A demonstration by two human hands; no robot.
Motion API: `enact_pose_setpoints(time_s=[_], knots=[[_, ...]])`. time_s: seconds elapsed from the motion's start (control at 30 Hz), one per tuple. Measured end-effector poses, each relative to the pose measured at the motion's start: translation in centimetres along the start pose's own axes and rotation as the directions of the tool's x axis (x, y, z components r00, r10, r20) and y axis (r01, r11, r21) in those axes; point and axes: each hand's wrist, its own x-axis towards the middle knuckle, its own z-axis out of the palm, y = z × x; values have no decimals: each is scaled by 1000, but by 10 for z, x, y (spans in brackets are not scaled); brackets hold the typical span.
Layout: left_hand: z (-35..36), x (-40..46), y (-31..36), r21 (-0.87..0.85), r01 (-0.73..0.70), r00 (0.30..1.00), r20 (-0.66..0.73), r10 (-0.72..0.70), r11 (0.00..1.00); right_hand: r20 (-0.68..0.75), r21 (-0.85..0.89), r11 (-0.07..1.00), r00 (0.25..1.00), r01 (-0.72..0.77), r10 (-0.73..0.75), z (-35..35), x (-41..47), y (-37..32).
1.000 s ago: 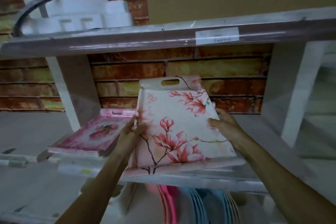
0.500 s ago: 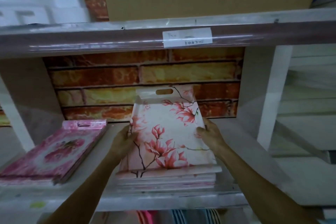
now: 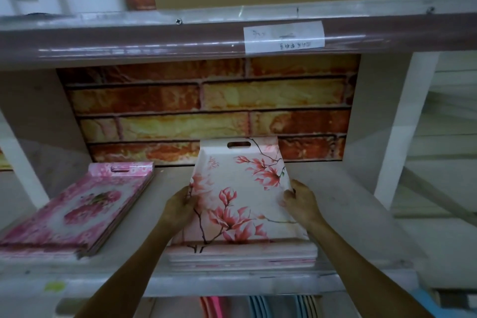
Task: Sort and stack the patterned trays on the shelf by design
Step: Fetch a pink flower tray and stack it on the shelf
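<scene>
Both hands' grip [image 3: 180, 208] [image 3: 300, 202] holds magnolia tray [image 3: 240, 193] sides, handle rearward.

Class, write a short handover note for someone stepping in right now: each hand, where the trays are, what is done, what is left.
Left hand grips the left edge of the magnolia tray; right hand grips its right edge.
That tray sits on top of the magnolia stack, centre of the shelf.
The pink rose stack lies apart, to the left.
Done: two designs are in separate stacks.
Left: square the top tray, let go, and check the trays on the lower shelf, whose designs cannot be told.
</scene>
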Motion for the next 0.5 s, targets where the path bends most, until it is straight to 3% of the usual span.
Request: enact_pose_setpoints(time_s=[0.27, 0.5], knots=[[12, 6, -9, 88, -7, 1000, 16, 5, 996, 73, -170, 981, 994, 96, -85, -2, -5, 5], [14, 6, -7, 119, -33, 999, 31, 29, 992, 64, -138, 988, 996, 63, -55, -1, -3, 8]])
